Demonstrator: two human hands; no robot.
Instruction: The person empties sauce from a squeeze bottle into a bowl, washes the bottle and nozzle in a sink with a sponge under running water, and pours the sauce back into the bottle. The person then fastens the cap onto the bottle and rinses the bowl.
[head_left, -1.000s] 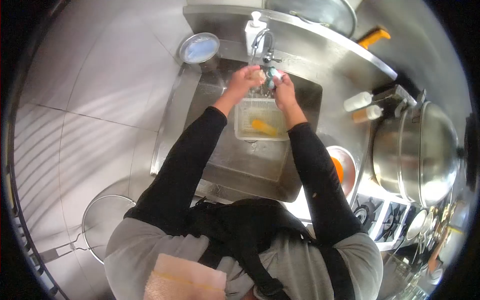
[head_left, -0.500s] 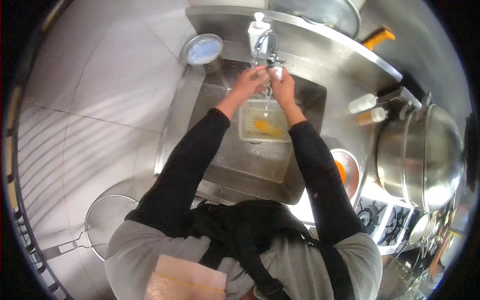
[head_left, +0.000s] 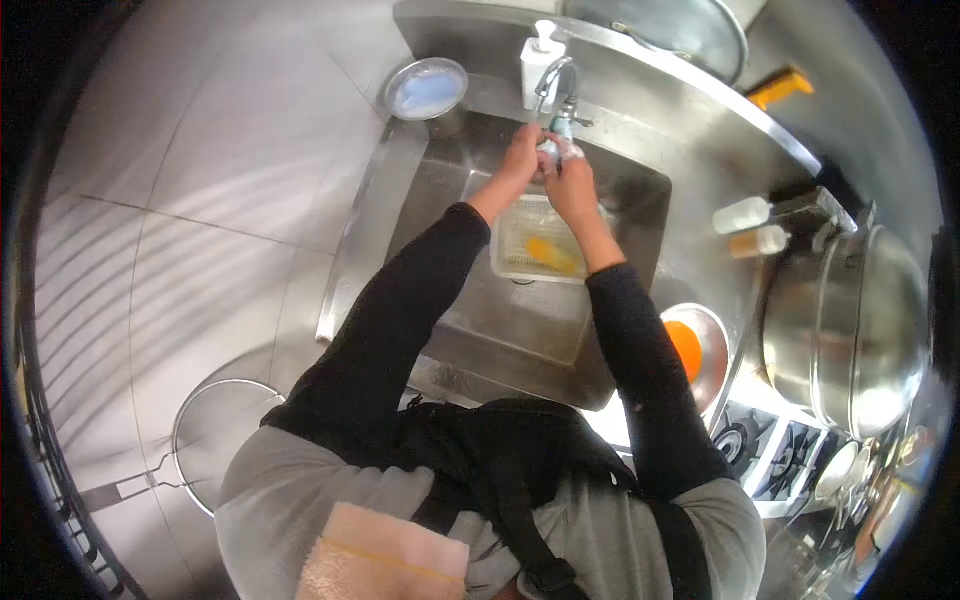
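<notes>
My left hand (head_left: 522,158) and my right hand (head_left: 572,182) meet beneath the curved metal faucet (head_left: 556,72), over the far part of the sink. Their fingers are closed around a small whitish thing (head_left: 547,149), too covered to name. Below them a white perforated basket (head_left: 508,258) stands in the steel sink (head_left: 470,340), with a yellow item (head_left: 550,254) in it. Behind the faucet is a white pump bottle (head_left: 538,75).
A metal container (head_left: 445,115) with something light blue sits at the sink's back left corner. To the right are two squeeze bottles (head_left: 742,215), a large steel pot (head_left: 840,330), a bowl (head_left: 712,350) with an orange item, and stove burners (head_left: 775,450). A round strainer (head_left: 178,450) hangs at lower left.
My hands have come closer together under the faucet, and the whitish thing is now between them. The whole view has shifted slightly, with the sink appearing farther right.
</notes>
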